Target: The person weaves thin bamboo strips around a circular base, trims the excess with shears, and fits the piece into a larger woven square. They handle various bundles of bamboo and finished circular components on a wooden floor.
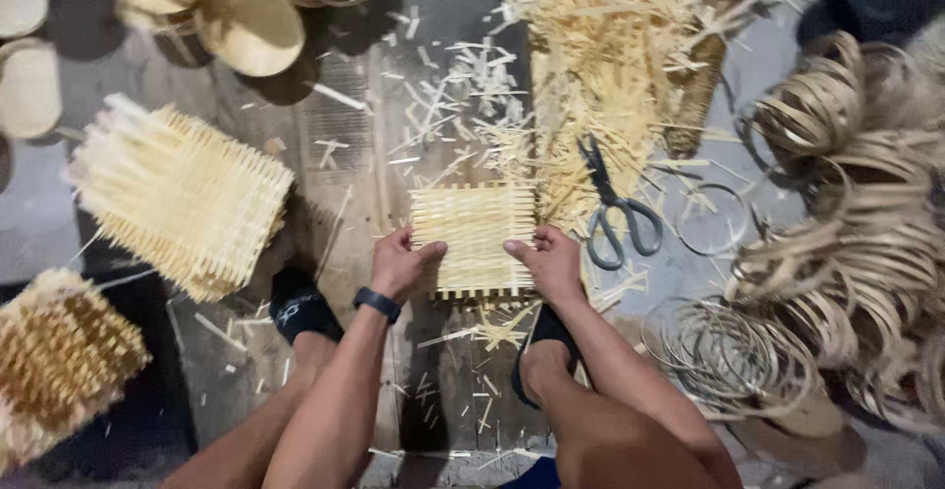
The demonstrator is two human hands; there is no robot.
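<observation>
I hold the small woven bamboo mat (473, 240) flat on the wooden board (345, 154), near me at the middle of the scene, my left hand (402, 265) clasping its left edge and my right hand (547, 261) its right edge, thumbs on top. To keep the weave square, I judge both thumbs should press evenly, clear of the scissors (615, 209) just to the right

Between my hands I count one square woven bamboo mat (473, 241). Right of them lies one pair of grey scissors (615, 209). To their left stand two stacks of woven mats (177, 194).
</observation>
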